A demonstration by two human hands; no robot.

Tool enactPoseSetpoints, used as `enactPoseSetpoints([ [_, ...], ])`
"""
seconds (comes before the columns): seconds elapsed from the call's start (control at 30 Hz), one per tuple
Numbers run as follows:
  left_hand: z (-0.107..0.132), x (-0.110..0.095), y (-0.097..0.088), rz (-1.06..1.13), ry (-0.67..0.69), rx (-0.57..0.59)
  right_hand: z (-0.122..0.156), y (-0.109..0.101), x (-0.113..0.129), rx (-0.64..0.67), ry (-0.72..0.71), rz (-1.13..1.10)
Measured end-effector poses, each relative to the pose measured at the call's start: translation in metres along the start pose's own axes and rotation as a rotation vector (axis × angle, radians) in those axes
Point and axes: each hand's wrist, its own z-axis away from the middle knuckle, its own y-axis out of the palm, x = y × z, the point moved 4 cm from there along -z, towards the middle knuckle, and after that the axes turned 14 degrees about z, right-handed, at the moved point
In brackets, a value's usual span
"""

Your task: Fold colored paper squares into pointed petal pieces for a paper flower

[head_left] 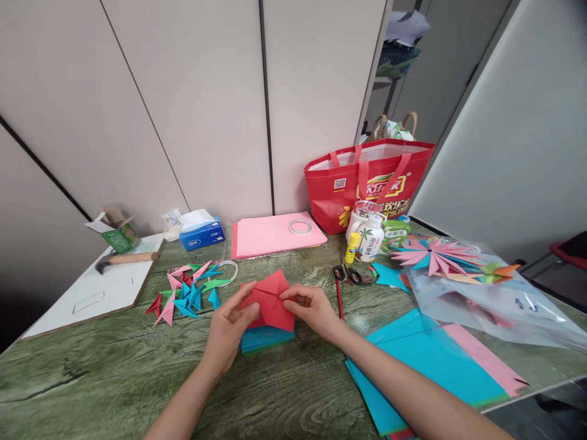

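Note:
A partly folded sheet of red paper (274, 300) is held between my two hands near the middle of the table. My left hand (229, 324) grips its left side, thumb on top and fingers behind. On the right edge, my right hand (314, 308) pinches the paper between thumb and fingertips. Creases and layered flaps show on the red sheet. Just beneath it lies a small stack of blue paper (268, 340), partly hidden by the red sheet. Folded paper pieces (188, 293) in pink, blue, green and red are heaped left of my hands.
Scissors (347, 274), a glue stick (352, 247) and a white bottle (370, 239) stand or lie before a red bag (371, 177). Blue sheets (426, 354) lie under my right forearm. Pink paper (266, 235), a tissue box (202, 235) and a hammer (126, 260) are farther back.

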Motion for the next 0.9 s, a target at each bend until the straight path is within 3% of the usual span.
enactPoseSetpoints([
  [0.13, 0.004, 0.002, 0.004, -0.018, -0.010, 0.046, 0.001, 0.001, 0.006, -0.021, -0.034, 0.057],
  [0.23, 0.004, 0.009, 0.004, -0.040, -0.093, 0.092, 0.003, 0.003, 0.007, 0.014, -0.027, 0.069],
  [0.47, -0.002, 0.012, -0.001, 0.133, -0.101, 0.037, 0.005, 0.008, 0.009, 0.134, -0.050, -0.073],
  [0.7, -0.001, 0.005, 0.002, 0.171, -0.139, 0.043, 0.008, 0.002, 0.023, 0.128, -0.191, 0.159],
  [0.9, 0.001, 0.003, 0.004, 0.178, -0.201, 0.095, 0.006, -0.001, 0.024, 0.168, -0.224, 0.158],
])
